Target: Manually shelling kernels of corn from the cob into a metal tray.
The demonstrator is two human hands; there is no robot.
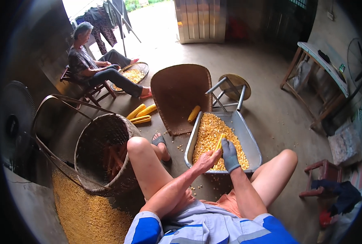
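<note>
My bare left hand [207,160] is closed round the lower end of a yellow corn cob [220,142], which points up and slightly right. My right hand [230,156], in a grey glove, presses against the cob's right side with its fingers curled; the fingertips are partly hidden. Both hands are over a grey metal tub [250,147] between my knees. Loose yellow kernels [210,129] heap up in it, mostly at the left and middle. Another whole cob [194,114] lies in the mouth of a brown woven scoop basket [181,93], beside the tub's far left corner.
Several cobs [137,112] lie on the floor. At left, a wicker basket [83,142] holds reddish stripped cobs; a kernel pile [83,211] spreads below it. A stool [240,87] lies tipped beyond the tub. A seated person [87,61] is near a kernel tray [142,67].
</note>
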